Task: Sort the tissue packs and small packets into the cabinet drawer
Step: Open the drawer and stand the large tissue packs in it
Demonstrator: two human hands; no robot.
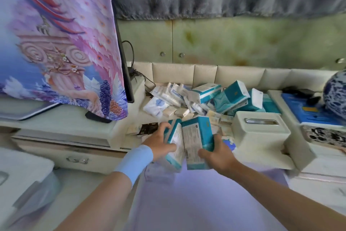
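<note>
Left forearm: enters from 7 o'clock, bare, with a light blue wristband [133,162] at the wrist.
Right forearm: enters from 5 o'clock, bare.
Left hand [159,141]: fingers curled over the left side and top of the left tissue pack [175,144], closed on it.
Right hand [218,153]: fingers wrapped under and around the right tissue pack [197,137], thumb on its right side, closed on it.
Held packs: both teal and white, upright, printed backs toward the camera, touching side by side, at frame centre, above the front edge of the surface [74,118].
Pile of tissue packs [232,97]: teal and white, tumbled at mixed angles, at 1 o'clock from the hands, against the padded cream back panel.
Small packets [169,94]: white, flat, leaning in a loose row at 12 o'clock from the hands, just beside the teal pile.
Smaller cream packets [181,111]: scattered between the pile and the hands.
Tissue box holder [260,131]: cream with a metal slot on top, at 3 o'clock from the hands, near them.
Cabinet drawer [74,156]: at 9 o'clock, below the surface, front closed, metal handle visible.
Patterned cloth [61,34]: purple and pink, draped over a screen at 10 o'clock.
Blue and white vase [337,92]: far right edge, at 2 o'clock.
</note>
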